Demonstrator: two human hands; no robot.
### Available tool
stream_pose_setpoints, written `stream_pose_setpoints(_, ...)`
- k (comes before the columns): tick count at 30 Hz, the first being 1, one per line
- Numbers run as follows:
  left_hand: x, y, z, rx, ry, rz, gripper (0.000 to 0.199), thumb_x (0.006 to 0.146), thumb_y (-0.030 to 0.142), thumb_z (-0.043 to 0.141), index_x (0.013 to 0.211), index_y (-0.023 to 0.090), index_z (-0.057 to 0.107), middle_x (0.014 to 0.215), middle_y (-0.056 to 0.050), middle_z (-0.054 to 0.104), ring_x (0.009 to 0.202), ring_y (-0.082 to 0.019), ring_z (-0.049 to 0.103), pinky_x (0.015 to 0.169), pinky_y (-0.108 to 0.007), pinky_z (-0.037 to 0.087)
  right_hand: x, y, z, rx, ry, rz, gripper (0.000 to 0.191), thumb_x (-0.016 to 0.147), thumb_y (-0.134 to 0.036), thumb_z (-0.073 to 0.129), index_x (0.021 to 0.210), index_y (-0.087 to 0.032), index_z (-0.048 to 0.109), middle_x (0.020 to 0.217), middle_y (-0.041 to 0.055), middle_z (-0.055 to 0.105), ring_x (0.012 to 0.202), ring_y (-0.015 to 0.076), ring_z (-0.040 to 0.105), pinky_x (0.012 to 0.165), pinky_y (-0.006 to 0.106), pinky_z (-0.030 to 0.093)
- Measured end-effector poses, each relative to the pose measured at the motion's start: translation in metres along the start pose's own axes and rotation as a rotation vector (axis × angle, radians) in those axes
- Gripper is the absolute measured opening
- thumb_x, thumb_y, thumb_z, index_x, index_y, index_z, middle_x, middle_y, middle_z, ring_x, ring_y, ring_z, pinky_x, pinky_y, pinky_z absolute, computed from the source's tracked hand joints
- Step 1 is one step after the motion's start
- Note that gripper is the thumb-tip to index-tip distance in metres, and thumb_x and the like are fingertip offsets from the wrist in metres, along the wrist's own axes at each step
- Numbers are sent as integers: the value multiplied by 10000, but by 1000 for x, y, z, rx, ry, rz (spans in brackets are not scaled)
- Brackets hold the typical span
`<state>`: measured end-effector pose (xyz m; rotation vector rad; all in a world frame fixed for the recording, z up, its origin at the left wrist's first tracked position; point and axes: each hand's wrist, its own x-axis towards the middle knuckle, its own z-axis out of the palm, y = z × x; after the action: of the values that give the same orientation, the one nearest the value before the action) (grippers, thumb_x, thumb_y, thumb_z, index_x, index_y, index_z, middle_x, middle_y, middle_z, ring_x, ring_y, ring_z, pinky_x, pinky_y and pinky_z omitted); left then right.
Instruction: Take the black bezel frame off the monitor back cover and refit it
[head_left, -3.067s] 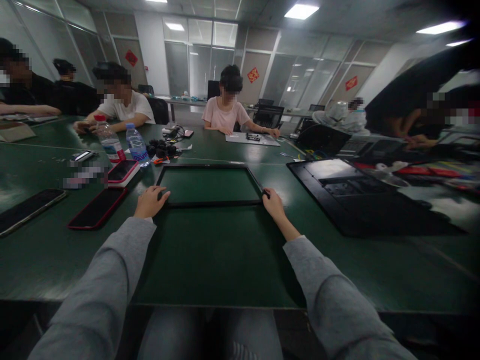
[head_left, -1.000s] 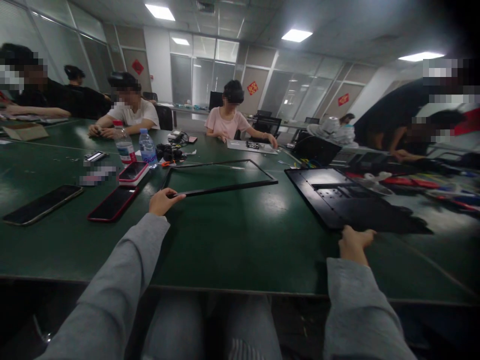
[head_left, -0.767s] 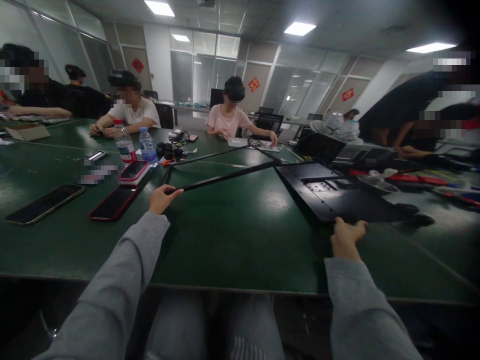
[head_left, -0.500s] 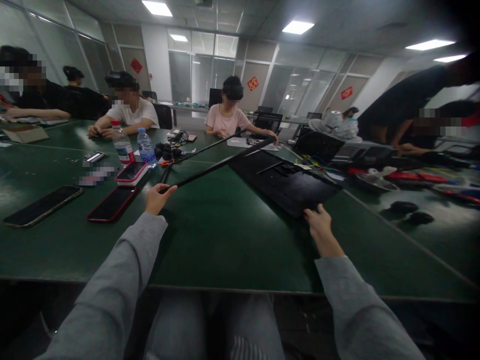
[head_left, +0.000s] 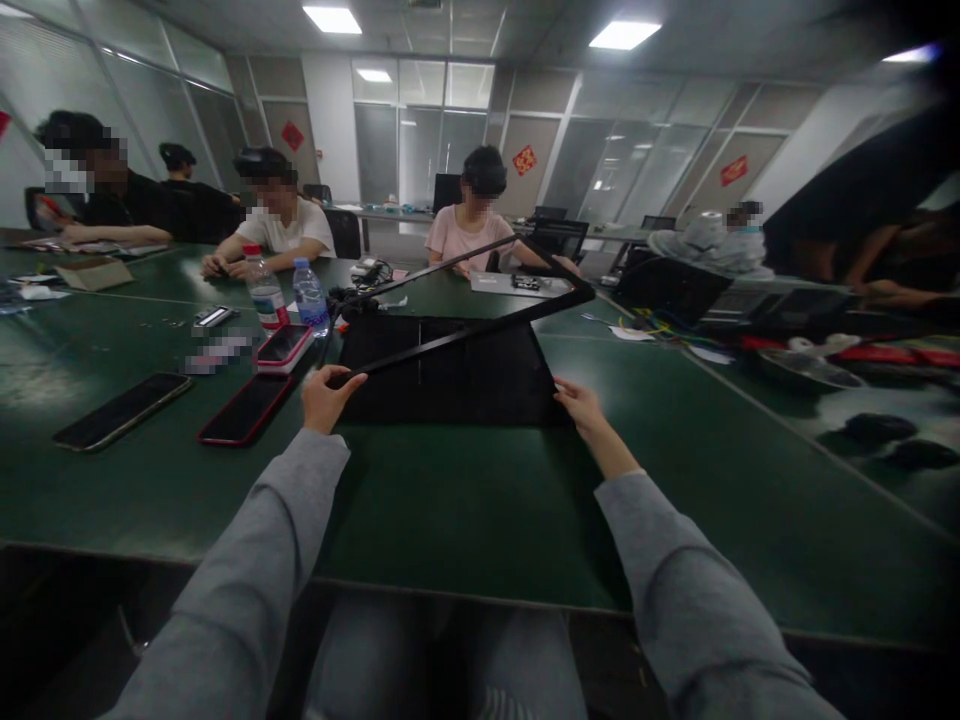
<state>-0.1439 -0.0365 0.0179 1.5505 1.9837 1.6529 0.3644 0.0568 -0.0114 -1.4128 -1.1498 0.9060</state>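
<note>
My left hand (head_left: 325, 398) pinches the near left corner of a thin black rectangular frame (head_left: 450, 338), which looks like a screen bezel. The frame is tilted, its far right corner raised above the table. Beneath it a flat black panel (head_left: 487, 385), like a monitor's back cover, rests on the green table (head_left: 465, 500). My right hand (head_left: 582, 408) grips the panel's near right corner between thumb and fingers. Part of the panel is hidden behind the frame's near bar.
Left of the frame are a red-edged phone (head_left: 246, 410), a pink-cased phone (head_left: 285, 345), a dark phone (head_left: 124, 412) and two bottles (head_left: 310, 298). A co-worker (head_left: 480, 215) sits opposite behind a silver device (head_left: 517, 285). Cables (head_left: 652, 325) and dark round items (head_left: 879, 428) lie to the right.
My right hand has swung the black panel leftward, so it now lies squarely under the frame. My left hand still holds the frame; the view has turned slightly left.
</note>
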Motion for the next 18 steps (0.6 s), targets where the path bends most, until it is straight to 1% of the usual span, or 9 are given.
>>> stream_pose_setpoints(3,-1,3,-2,108,12,80,423,702,609,775,873,225,725,876,-46,689,882,-225,630,864,-362,477,6,1,4,4,193,-123,337,711,-251,663,1039,-204,723,911,27,750,856,164,679,860,318,542)
stream_pose_setpoints(5,-3,6,-2,177,13,149,406,705,597,786,869,229,731,871,-50,672,868,-226,617,851,-364,471,5,-7,-2,98,238,-150,283,789,-410,648,1001,-229,695,897,34,739,863,177,686,842,331,554)
stream_pose_setpoints(6,-3,7,-2,207,8,183,404,704,593,793,869,229,735,871,-54,666,864,-227,613,844,-364,469,3,-13,-7,167,207,-135,313,824,-502,619,984,-239,676,876,38,732,852,185,691,814,334,562)
stream_pose_setpoints(8,-5,10,-1,257,-14,243,404,698,586,808,872,228,741,873,-61,667,869,-232,612,842,-365,463,-3,-25,-15,288,74,-77,436,858,-663,539,956,-251,640,837,49,717,823,202,696,748,340,575)
stream_pose_setpoints(10,-8,12,-1,297,-37,285,400,691,578,822,868,228,744,869,-66,674,884,-237,617,858,-369,455,-8,-33,-19,317,-53,-36,503,832,-735,543,944,-251,620,792,47,689,773,205,682,686,334,572)
stream_pose_setpoints(12,-10,14,0,324,-61,315,396,689,573,829,865,228,746,855,-64,677,901,-242,624,878,-373,445,-10,-33,-18,261,-86,-53,492,761,-686,678,968,-245,614,723,11,635,685,180,634,637,314,549)
stream_pose_setpoints(14,-13,13,0,346,-94,327,401,695,576,824,879,228,747,849,-63,675,913,-246,628,891,-377,438,-11,-28,-14,168,-29,-119,500,691,-574,782,1019,-237,612,682,-26,585,624,155,576,622,305,525)
stream_pose_setpoints(16,-15,11,-1,384,-140,310,409,712,588,806,905,234,744,878,-65,682,944,-252,629,925,-392,425,-9,-21,-8,48,57,-214,517,677,-506,785,1077,-224,617,725,-15,610,660,165,583,669,331,530)
stream_pose_setpoints(18,-17,8,-2,434,-188,271,413,730,604,785,930,246,736,934,-68,693,998,-263,622,985,-428,395,-9,-14,-3,-87,107,-311,519,700,-474,742,1127,-201,631,831,38,670,757,202,624,756,381,542)
